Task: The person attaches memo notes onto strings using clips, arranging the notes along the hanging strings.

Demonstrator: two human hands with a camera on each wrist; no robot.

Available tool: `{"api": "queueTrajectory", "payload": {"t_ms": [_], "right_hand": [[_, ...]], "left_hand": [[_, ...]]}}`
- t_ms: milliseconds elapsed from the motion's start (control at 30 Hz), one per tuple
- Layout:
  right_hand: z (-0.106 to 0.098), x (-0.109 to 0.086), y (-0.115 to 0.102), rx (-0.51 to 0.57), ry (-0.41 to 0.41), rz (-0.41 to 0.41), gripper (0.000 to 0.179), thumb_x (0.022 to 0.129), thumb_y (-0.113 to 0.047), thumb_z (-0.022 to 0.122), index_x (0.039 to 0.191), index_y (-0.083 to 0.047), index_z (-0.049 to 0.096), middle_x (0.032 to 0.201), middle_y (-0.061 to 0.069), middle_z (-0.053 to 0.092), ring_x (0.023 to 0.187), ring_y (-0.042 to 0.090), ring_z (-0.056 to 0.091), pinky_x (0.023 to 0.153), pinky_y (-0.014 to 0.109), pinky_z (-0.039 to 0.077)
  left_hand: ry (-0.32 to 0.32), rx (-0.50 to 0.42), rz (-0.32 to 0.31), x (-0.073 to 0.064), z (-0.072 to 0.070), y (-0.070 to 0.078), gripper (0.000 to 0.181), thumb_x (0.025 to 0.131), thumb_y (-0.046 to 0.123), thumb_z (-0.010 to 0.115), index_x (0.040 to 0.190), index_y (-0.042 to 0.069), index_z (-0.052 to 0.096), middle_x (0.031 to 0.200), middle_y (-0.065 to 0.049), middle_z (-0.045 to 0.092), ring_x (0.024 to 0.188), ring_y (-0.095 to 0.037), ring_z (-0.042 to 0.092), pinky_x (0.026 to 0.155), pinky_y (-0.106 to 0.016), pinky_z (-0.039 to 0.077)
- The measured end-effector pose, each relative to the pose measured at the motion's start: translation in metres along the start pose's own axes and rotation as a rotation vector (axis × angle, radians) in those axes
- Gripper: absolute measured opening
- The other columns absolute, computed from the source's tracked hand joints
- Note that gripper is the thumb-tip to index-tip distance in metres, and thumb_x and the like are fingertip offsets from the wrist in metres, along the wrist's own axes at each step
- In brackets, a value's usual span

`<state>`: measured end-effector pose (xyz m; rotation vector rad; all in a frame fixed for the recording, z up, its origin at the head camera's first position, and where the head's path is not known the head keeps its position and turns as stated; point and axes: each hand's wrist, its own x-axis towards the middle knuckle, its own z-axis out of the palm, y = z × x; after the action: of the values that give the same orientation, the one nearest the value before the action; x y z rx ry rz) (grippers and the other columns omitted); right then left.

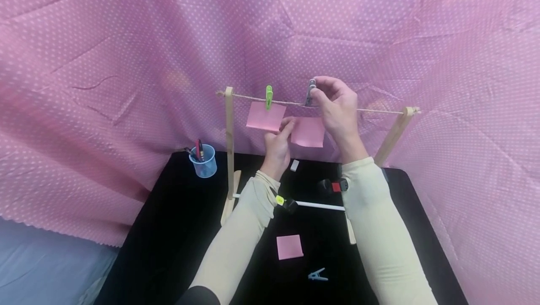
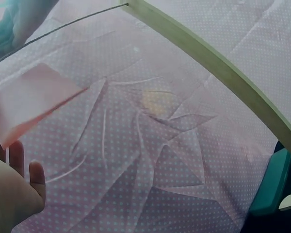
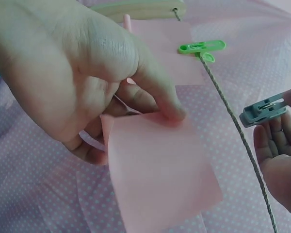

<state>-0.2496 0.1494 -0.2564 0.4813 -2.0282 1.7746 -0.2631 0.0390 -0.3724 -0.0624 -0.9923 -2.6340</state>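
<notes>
Pale upright wooden post [image 1: 229,145]: is anchoring the left end of the thin twisted cord [image 1: 379,111].
Bright green plastic clip [image 1: 269,96]: is fixing one square pink paper note [image 1: 265,117] to the cord; you should be matching its overlap.
Left hand [image 1: 277,150]: you are pinching the second square pink paper note [image 1: 309,132] at its left edge, between thumb and fingers. Light pressure is probably best, since thin paper is likely to crease.
Second note position: is hanging just below the cord, unclipped. You should be raising its top edge squarely until it is lapping the cord.
Grey plastic spring clip [image 1: 311,92]: is tilting beside the cord, above the note. Whether its jaws are parting, these views are not telling.
Right hand [image 1: 339,108]: you are pinching the grey clip between thumb and fingers. You should be squeezing its handles fully, straddling both paper and cord, then releasing slowly.
</notes>
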Motion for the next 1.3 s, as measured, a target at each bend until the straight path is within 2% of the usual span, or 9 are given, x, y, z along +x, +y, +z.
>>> {"api": "queueTrajectory", "payload": {"t_ms": [133,267,467,633,833,967,1100,1300], "right_hand": [[-0.0005,0.0021,-0.0005,-0.051,-0.001,0.023,0.025,0.093,-0.001,0.067,0.117,0.008,0.065,0.100,-0.003,0.071,0.089,0.005,0.066,0.091,0.024,0.054],[-0.0017,0.0034,-0.0008,-0.102,-0.006,0.054,0.025,0.093,-0.003,0.068,0.116,0.005,0.067,0.107,0.008,0.073,0.089,0.005,0.066,0.094,0.025,0.053],[-0.0022,0.0051,-0.0016,-0.138,-0.008,0.071,0.024,0.093,-0.005,0.068,0.116,0.004,0.068,0.104,0.005,0.072,0.087,0.005,0.065,0.091,0.023,0.053],[-0.0009,0.0055,-0.0016,-0.178,-0.015,0.069,0.022,0.092,-0.005,0.070,0.113,0.002,0.070,0.110,0.012,0.074,0.089,0.006,0.066,0.090,0.024,0.053],[0.0006,0.0056,0.0010,-0.187,-0.041,0.069,0.022,0.092,-0.004,0.069,0.112,0.005,0.070,0.111,0.018,0.073,0.085,0.003,0.064,0.084,0.019,0.051],[0.0008,0.0055,0.0024,-0.205,-0.053,0.074,0.023,0.093,-0.005,0.069,0.114,0.005,0.070,0.113,0.020,0.073,0.084,0.004,0.063,0.082,0.019,0.051],[0.0013,0.0055,0.0020,-0.234,-0.049,0.090,0.023,0.093,-0.008,0.069,0.114,0.003,0.071,0.114,0.019,0.073,0.088,0.008,0.066,0.085,0.021,0.053],[0.0011,0.0058,0.0023,-0.254,-0.050,0.095,0.023,0.092,-0.009,0.070,0.113,0.001,0.071,0.115,0.017,0.073,0.098,0.017,0.069,0.092,0.027,0.055]], "left_hand": [[-0.022,-0.066,0.012,0.0017,-0.0001,-0.0006,0.023,0.087,-0.014,0.065,0.088,0.009,0.069,0.078,0.003,0.074,0.080,-0.010,0.068,0.080,-0.024,0.052],[-0.024,-0.082,0.005,0.0027,0.0007,-0.0009,0.028,0.088,-0.015,0.062,0.089,0.012,0.068,0.079,0.004,0.074,0.079,-0.009,0.068,0.080,-0.023,0.052],[-0.025,-0.105,0.008,0.0033,0.0033,-0.0004,0.027,0.088,-0.016,0.060,0.098,0.008,0.064,0.081,0.003,0.073,0.081,-0.010,0.068,0.084,-0.024,0.052],[-0.028,-0.126,0.023,0.0040,0.0050,0.0005,0.031,0.088,-0.017,0.060,0.097,0.012,0.064,0.082,0.002,0.073,0.082,-0.011,0.068,0.086,-0.025,0.052],[-0.035,-0.159,0.038,0.0045,0.0047,0.0025,0.037,0.083,-0.014,0.069,0.104,0.016,0.063,0.084,0.001,0.072,0.083,-0.012,0.068,0.088,-0.027,0.052],[-0.031,-0.153,0.034,0.0046,0.0049,0.0034,0.039,0.085,-0.016,0.065,0.107,0.017,0.062,0.085,0.002,0.072,0.083,-0.012,0.068,0.089,-0.028,0.051],[-0.023,-0.152,0.024,0.0051,0.0046,0.0036,0.039,0.087,-0.017,0.061,0.107,0.017,0.062,0.084,0.002,0.072,0.083,-0.012,0.068,0.089,-0.027,0.051],[-0.025,-0.157,0.024,0.0058,0.0044,0.0037,0.040,0.085,-0.016,0.065,0.108,0.016,0.061,0.087,0.001,0.071,0.084,-0.012,0.068,0.090,-0.028,0.051]]}}
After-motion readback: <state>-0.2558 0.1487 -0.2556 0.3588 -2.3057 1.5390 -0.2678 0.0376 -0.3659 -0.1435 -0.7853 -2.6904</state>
